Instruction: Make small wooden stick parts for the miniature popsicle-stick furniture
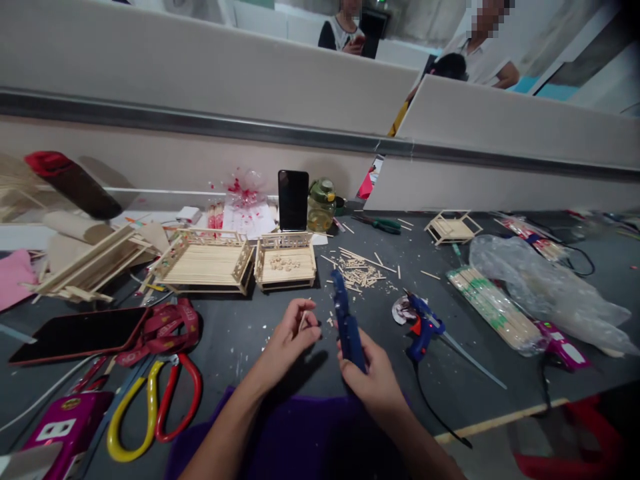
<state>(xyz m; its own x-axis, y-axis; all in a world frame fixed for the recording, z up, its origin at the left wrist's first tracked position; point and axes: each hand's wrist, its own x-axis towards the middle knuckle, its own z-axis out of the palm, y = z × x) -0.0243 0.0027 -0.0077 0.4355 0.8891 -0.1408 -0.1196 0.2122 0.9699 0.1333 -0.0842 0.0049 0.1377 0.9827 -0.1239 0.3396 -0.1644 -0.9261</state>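
A shared craft workroom, hobby-bench style: dark worktable [240, 333] strewn beyond the hands with stick-built miniature furniture [207, 263], loose stick offcuts [357, 270], a blue glue gun [423, 327] just right of the grip, scissors [155, 400] to its left; grey partitions [200, 73] behind, other people seated past them.

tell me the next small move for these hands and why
Probably bring the small stick in the left hand over to the tip of the blue cutter that the right hand holds upright. The stick is pinched in the fingers just left of the tool but apart from it, and cut stick bits lie on the table just behind.
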